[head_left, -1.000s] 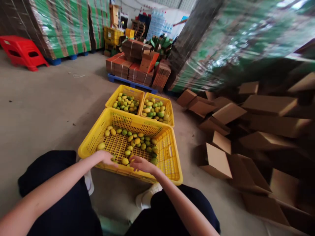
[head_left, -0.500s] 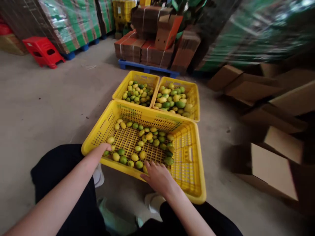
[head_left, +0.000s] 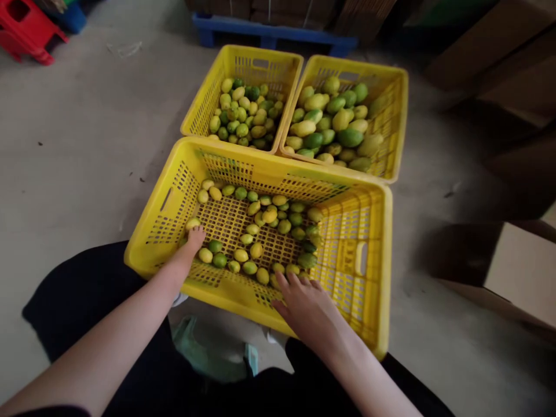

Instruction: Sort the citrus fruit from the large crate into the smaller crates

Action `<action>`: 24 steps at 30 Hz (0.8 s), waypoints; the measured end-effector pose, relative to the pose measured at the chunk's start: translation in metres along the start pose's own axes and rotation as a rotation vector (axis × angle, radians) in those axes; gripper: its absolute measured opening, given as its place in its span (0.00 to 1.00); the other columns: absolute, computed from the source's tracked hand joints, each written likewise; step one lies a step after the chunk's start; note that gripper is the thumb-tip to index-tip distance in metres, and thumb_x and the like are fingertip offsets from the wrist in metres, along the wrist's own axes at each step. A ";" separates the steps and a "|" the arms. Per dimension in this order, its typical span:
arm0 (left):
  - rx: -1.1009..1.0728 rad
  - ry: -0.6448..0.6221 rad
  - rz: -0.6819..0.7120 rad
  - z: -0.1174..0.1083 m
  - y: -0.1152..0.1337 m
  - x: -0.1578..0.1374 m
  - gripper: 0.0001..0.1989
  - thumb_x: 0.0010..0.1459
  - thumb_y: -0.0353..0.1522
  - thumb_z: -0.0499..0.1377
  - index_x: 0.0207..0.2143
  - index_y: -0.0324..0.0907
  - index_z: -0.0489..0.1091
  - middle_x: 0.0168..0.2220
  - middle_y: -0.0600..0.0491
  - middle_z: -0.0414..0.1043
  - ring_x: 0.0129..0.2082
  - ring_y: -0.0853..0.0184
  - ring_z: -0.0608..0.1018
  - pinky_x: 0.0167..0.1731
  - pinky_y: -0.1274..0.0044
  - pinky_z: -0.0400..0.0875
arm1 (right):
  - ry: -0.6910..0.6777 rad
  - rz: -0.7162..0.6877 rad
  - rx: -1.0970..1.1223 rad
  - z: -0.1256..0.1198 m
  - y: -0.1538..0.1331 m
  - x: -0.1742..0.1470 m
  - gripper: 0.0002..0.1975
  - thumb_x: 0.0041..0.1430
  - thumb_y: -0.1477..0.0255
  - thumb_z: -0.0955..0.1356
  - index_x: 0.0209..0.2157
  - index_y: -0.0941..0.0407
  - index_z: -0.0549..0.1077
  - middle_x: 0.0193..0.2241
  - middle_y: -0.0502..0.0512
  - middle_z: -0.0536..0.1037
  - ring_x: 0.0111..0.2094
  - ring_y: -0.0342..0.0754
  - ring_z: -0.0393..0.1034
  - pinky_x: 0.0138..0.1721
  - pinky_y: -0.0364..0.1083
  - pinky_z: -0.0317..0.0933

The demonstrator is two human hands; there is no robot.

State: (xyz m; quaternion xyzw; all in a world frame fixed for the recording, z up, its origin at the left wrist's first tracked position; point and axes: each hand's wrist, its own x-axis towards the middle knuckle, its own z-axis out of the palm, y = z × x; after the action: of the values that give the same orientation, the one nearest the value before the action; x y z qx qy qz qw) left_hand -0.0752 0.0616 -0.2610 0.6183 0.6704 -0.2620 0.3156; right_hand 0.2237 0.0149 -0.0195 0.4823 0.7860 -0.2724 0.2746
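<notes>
A large yellow plastic crate [head_left: 260, 310] stands before me with yellow and green lemons [head_left: 256, 250] scattered over its slotted floor. My left hand [head_left: 194, 240] reaches into its left side, with its fingers curled down beside a yellow lemon [head_left: 193, 222]. What lies under those fingers is hidden. At the front wall, my right hand [head_left: 307, 302] is open, its fingers spread at the lemons along that side and its palm above the rim. Some lemons there are partly covered by the fingertips.
Behind the large crate stand two smaller yellow crates, left [head_left: 186, 119] and right [head_left: 402, 124], both holding lemons. A blue pallet [head_left: 278, 35] bears cardboard stacks at the back. Cardboard boxes [head_left: 523, 275] lie at right; a red stool [head_left: 30, 32] is at far left.
My view has tipped down and come nearer the crates. My left hand has moved further into the large crate, away from its front corner. My right hand has shifted right along the front wall.
</notes>
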 end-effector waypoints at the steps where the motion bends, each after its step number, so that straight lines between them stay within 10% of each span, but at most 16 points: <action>1: 0.014 -0.012 -0.005 0.000 0.002 0.001 0.27 0.47 0.39 0.68 0.49 0.39 0.71 0.54 0.33 0.68 0.60 0.39 0.65 0.54 0.52 0.60 | 0.003 -0.005 -0.004 -0.002 -0.001 0.002 0.23 0.63 0.69 0.68 0.57 0.62 0.69 0.49 0.71 0.77 0.50 0.63 0.74 0.49 0.56 0.67; 10: -0.037 -0.090 0.209 -0.091 0.034 -0.014 0.28 0.44 0.45 0.69 0.45 0.40 0.72 0.45 0.47 0.76 0.43 0.57 0.76 0.42 0.72 0.67 | 0.282 0.073 0.330 -0.008 0.011 0.021 0.21 0.62 0.69 0.67 0.54 0.62 0.68 0.46 0.70 0.78 0.48 0.62 0.74 0.46 0.56 0.68; 18: -0.402 -0.018 1.127 -0.181 0.153 -0.088 0.34 0.41 0.42 0.71 0.52 0.46 0.67 0.48 0.51 0.74 0.42 0.63 0.77 0.39 0.75 0.69 | 0.499 0.244 1.654 -0.026 0.019 0.037 0.28 0.43 0.58 0.75 0.44 0.55 0.70 0.32 0.53 0.77 0.25 0.47 0.72 0.20 0.44 0.65; 21: -0.513 0.002 0.987 -0.170 0.122 -0.071 0.32 0.45 0.37 0.69 0.54 0.45 0.66 0.49 0.51 0.74 0.39 0.67 0.78 0.39 0.76 0.70 | 0.509 0.217 1.870 -0.028 0.020 0.030 0.19 0.39 0.61 0.76 0.31 0.56 0.71 0.22 0.47 0.72 0.18 0.42 0.65 0.15 0.40 0.58; 24: -0.510 0.211 0.543 -0.138 0.061 -0.041 0.14 0.49 0.34 0.67 0.39 0.41 0.73 0.36 0.55 0.77 0.36 0.69 0.76 0.43 0.77 0.70 | 0.457 0.223 1.933 -0.024 0.019 0.025 0.16 0.38 0.63 0.76 0.27 0.56 0.71 0.21 0.47 0.72 0.18 0.41 0.65 0.14 0.39 0.56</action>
State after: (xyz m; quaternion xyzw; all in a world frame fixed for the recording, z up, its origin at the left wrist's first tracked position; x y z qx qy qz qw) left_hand -0.0266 0.1433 -0.1366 0.6987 0.5546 0.0714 0.4462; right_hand 0.2275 0.0543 -0.0232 0.6103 0.2111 -0.6682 -0.3693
